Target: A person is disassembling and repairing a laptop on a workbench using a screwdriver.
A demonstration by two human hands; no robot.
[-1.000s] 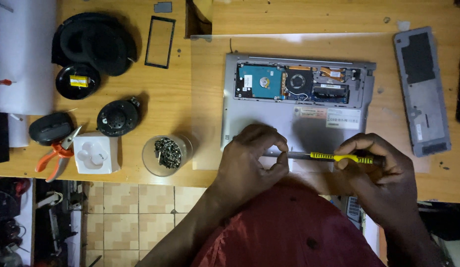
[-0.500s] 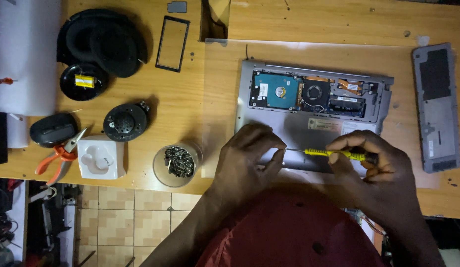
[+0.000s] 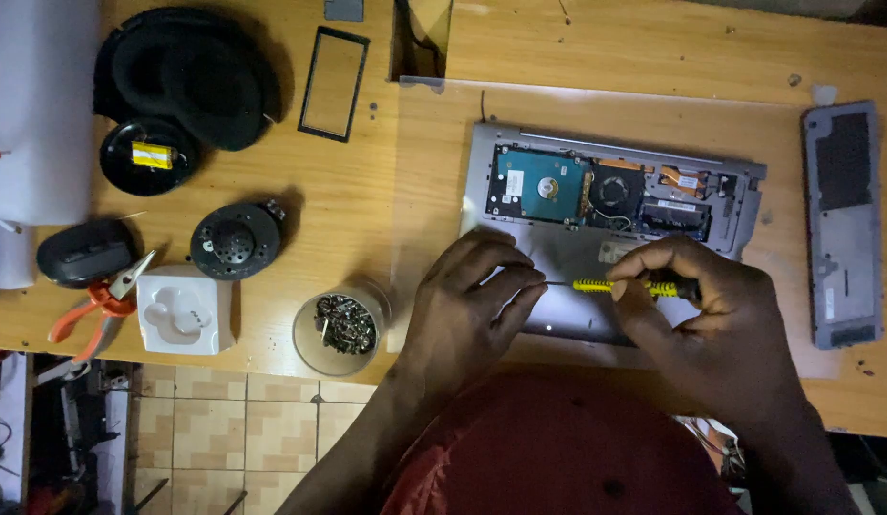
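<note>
A clear round dish of screws [image 3: 341, 329] sits at the table edge, left of the work. The left hand [image 3: 467, 303] rests curled on the opened laptop base [image 3: 610, 205], fingertips pinching the screwdriver's metal shaft. The yellow-and-black screwdriver [image 3: 623, 285] lies level across the base's near edge; its tip is apparently hidden under the left fingers. The right hand [image 3: 715, 319] grips its handle closed. A detached grey cover panel [image 3: 842, 224] lies far right.
</note>
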